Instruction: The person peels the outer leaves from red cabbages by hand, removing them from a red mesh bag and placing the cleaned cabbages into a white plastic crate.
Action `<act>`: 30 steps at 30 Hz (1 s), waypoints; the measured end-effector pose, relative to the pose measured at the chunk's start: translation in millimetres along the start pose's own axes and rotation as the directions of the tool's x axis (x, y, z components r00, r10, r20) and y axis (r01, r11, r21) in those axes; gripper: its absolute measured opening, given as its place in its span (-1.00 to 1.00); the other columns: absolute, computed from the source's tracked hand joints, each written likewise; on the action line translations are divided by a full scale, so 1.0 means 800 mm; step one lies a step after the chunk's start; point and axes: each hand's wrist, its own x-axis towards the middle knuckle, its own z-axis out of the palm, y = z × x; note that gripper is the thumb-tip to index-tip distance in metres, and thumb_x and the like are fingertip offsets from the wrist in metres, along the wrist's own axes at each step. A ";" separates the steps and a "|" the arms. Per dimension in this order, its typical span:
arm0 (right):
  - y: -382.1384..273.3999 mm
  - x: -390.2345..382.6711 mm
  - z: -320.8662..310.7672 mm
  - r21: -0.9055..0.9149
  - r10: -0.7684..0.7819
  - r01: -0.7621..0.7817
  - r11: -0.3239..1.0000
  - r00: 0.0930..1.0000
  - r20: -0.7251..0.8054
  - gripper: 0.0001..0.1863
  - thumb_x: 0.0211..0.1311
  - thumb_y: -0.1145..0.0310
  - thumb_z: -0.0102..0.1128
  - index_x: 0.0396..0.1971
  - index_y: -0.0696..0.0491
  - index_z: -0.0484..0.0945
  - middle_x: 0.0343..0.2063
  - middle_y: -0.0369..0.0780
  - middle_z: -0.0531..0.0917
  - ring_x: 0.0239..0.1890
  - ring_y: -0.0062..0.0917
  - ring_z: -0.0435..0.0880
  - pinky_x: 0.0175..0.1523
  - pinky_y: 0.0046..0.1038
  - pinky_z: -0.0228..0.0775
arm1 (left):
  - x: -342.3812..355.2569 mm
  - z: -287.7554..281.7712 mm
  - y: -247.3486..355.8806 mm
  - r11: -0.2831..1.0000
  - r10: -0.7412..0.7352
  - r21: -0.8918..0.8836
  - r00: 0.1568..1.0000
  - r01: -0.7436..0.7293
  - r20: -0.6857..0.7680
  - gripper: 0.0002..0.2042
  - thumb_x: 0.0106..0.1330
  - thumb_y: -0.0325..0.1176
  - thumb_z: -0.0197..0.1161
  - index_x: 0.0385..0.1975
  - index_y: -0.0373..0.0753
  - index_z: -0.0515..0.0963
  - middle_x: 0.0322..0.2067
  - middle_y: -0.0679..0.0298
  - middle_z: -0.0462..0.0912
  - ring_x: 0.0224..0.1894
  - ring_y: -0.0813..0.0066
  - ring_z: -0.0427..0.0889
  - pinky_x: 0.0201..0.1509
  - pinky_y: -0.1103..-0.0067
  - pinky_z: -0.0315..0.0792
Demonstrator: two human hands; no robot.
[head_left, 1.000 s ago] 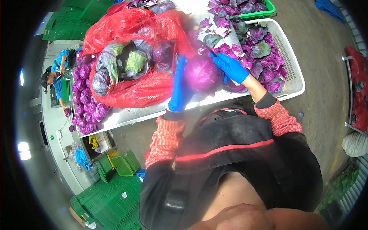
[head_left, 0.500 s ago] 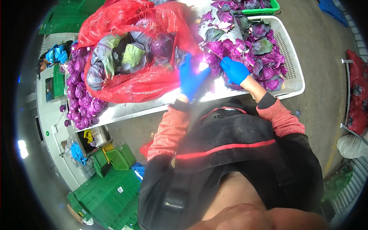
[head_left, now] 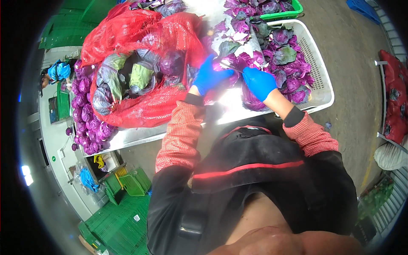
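My left hand (head_left: pixel 208 77), in a blue glove, is open, its thumb spread to the right. It hovers beside the right edge of a red mesh bag (head_left: pixel 148 111), whose wide mouth shows red cabbages (head_left: pixel 172 63) with loose green-purple outer leaves. My right hand (head_left: pixel 259 82), also blue-gloved, is closed round a knife; its thin blade (head_left: pixel 231 66) points left over purple trimmed leaves (head_left: pixel 244 59). Most of the handle is hidden in the glove. A purple cabbage (head_left: pixel 251 100) rests just below my right hand at the table edge.
A white perforated crate (head_left: pixel 316 55) full of cabbage leaves sits to the right. Behind it stands a green crate (head_left: pixel 282 15) of leaves. Peeled purple cabbages (head_left: pixel 87 112) pile up at the metal table's (head_left: pixel 140 139) left end. Green crates (head_left: pixel 121 216) stack on the floor at lower left.
My left hand has moved left, toward the bag. My right hand has shifted slightly down with the knife, whose blade now lies flatter. The whole view has also shifted a little.
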 end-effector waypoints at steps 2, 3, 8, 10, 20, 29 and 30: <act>-0.003 0.011 -0.001 -0.044 0.031 -0.031 0.999 1.000 0.006 -0.82 0.11 0.38 -0.16 -0.39 0.06 0.46 -0.49 -0.05 0.57 -0.45 -0.17 0.59 -0.42 -0.22 0.43 | 0.001 -0.001 0.004 1.000 -0.016 -0.025 1.000 0.016 0.021 -0.11 -0.15 -0.14 0.46 0.14 -0.43 0.10 -0.01 0.01 0.37 0.00 0.35 0.39 0.06 0.54 0.31; 0.001 0.015 0.003 -0.077 0.026 -0.026 0.997 1.000 -0.006 -0.86 0.10 0.39 -0.13 -0.41 0.05 0.44 -0.51 -0.06 0.56 -0.46 -0.18 0.58 -0.45 -0.23 0.42 | 0.004 -0.001 0.002 0.999 -0.013 0.042 1.000 0.014 -0.004 -0.10 -0.16 -0.14 0.46 0.15 -0.43 0.09 0.00 0.00 0.36 0.01 0.34 0.38 0.08 0.53 0.31; 0.050 0.067 -0.010 -0.162 0.154 -0.129 0.978 0.975 0.157 -0.78 0.16 0.31 -0.14 -0.28 0.06 0.45 -0.37 -0.08 0.58 -0.37 -0.17 0.60 -0.32 -0.24 0.46 | -0.013 0.006 0.005 0.809 0.298 0.524 0.954 -0.267 0.027 -0.02 -0.19 -0.13 0.47 0.18 -0.47 0.01 0.06 -0.06 0.32 0.08 0.29 0.34 0.13 0.50 0.25; 0.068 0.081 -0.018 -0.139 -0.107 0.124 0.983 0.987 0.120 -0.71 0.16 0.18 -0.08 -0.16 -0.05 0.44 -0.31 -0.09 0.59 -0.27 -0.18 0.58 -0.22 -0.26 0.44 | -0.012 0.006 0.001 0.819 0.341 0.475 0.939 -0.321 0.046 0.00 -0.19 -0.13 0.47 0.19 -0.47 -0.02 0.08 -0.06 0.30 0.10 0.28 0.32 0.15 0.49 0.24; 0.013 0.094 0.015 0.376 0.225 -0.336 0.864 0.924 0.309 -0.61 0.09 0.02 0.02 -0.22 0.01 0.51 -0.35 -0.11 0.60 -0.41 -0.32 0.60 -0.25 -0.38 0.42 | -0.037 0.008 -0.025 0.918 0.381 0.138 0.924 -0.371 -0.046 0.01 -0.18 -0.22 0.48 0.25 -0.30 -0.07 0.09 0.04 0.25 0.13 0.28 0.27 0.18 0.46 0.19; 0.017 0.093 0.014 0.641 0.063 -0.462 0.613 0.837 0.544 -0.59 0.05 0.10 0.20 -0.22 0.11 0.46 -0.54 -0.27 0.53 -0.77 -0.61 0.44 -0.61 -0.59 0.31 | -0.072 0.015 -0.007 0.940 0.297 -0.143 0.949 -0.309 -0.104 0.01 -0.20 -0.27 0.49 0.27 -0.22 -0.07 0.12 0.10 0.20 0.14 0.29 0.25 0.20 0.42 0.16; 0.021 0.093 0.019 0.635 0.059 -0.451 0.628 0.841 0.538 -0.60 0.08 0.08 0.14 -0.24 0.10 0.47 -0.55 -0.21 0.54 -0.77 -0.57 0.47 -0.58 -0.55 0.35 | -0.072 0.018 -0.005 0.931 0.290 -0.198 0.951 -0.306 -0.107 0.02 -0.21 -0.27 0.49 0.27 -0.22 -0.07 0.12 0.10 0.19 0.14 0.28 0.24 0.21 0.42 0.16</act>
